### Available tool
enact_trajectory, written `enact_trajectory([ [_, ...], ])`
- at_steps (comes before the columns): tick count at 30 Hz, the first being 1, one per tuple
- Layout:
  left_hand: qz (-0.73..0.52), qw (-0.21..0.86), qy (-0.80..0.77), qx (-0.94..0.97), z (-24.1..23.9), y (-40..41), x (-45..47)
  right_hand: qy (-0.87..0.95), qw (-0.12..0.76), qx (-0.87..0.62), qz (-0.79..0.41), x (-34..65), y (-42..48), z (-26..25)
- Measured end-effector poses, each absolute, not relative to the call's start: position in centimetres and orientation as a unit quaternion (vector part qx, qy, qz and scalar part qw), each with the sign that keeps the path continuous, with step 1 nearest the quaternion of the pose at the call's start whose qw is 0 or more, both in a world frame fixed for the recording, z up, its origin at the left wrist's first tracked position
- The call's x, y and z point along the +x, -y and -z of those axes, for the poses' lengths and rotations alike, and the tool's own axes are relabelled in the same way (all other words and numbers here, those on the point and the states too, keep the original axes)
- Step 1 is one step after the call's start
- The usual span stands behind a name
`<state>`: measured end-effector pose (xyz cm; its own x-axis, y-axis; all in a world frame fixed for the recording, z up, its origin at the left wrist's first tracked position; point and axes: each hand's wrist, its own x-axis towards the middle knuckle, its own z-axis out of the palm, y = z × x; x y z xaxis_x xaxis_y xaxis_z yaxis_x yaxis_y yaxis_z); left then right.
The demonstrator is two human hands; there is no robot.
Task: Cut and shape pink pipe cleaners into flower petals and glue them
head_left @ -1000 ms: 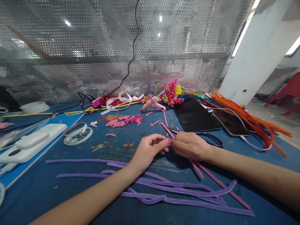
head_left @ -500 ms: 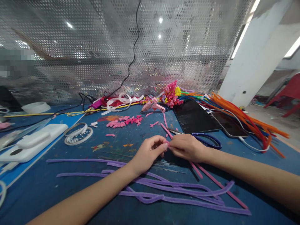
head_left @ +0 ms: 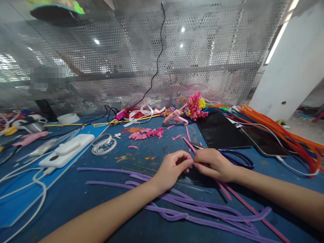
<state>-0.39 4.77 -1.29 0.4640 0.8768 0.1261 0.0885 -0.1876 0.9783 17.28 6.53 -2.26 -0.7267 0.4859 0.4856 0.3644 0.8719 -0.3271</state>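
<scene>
My left hand [head_left: 173, 168] and my right hand [head_left: 215, 164] meet above the middle of the table, fingertips pinched together on a short pink pipe cleaner piece [head_left: 191, 159]. Most of that piece is hidden by the fingers. Behind my right hand lie scissors with blue handles [head_left: 239, 161], their blades partly covered. Long pink pipe cleaners [head_left: 255, 212] run out beneath the right hand and forearm. Several purple pipe cleaners [head_left: 202, 221] are spread under and in front of my left forearm. Thin wires [head_left: 194, 186] rest just below the hands.
Beyond the hands are small curled pink pieces [head_left: 145, 134], a pink glue gun [head_left: 177, 118] and a pink flower bunch [head_left: 195, 106]. A black tablet [head_left: 224, 131], a phone [head_left: 263, 141] and orange pipe cleaners [head_left: 273, 123] sit right; a white power bank [head_left: 68, 152] lies left.
The camera view has swung left, so everything appears shifted to the right. Both hands stay together at the pink piece, with only slight finger movement.
</scene>
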Motion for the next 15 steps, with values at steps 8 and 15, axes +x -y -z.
enact_trajectory([
  [8, -0.45, 0.257, -0.538, 0.665, -1.2, -12.2, -7.0, 0.854, 0.343, -0.337, -0.201, 17.3, -7.5, 2.6],
  [15, -0.428, 0.105, -0.577, 0.688, -0.3, -15.0, -12.7, 0.841, 0.355, -0.363, -0.184, 17.3, -7.7, 3.1],
])
